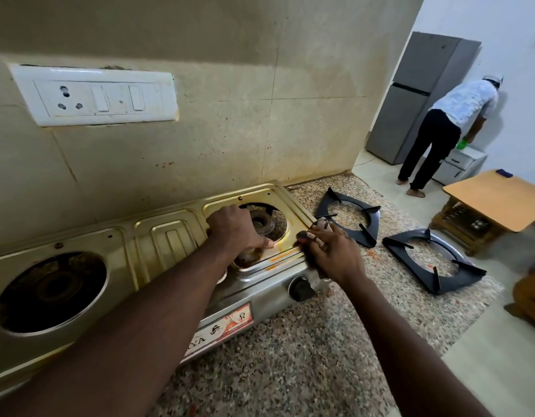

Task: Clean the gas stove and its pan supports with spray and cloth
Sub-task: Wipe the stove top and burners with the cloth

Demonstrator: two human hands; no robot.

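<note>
Wiping step, seemingly; right hand (329,254) pinches cloth (322,224) at stove (170,233) edge; left hand (233,227) braces, grip hidden; next probably scrubbing orange stains (279,257).

Grimy steel stove (158,233), pan supports (367,236) alongside.

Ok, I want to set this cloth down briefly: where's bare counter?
The speckled counter in front of the stove is bare. Right of the stove it is crowded: the far pan support and the near pan support lie there, a narrow strip between them. Your right hand grips the cloth beside them.
</note>
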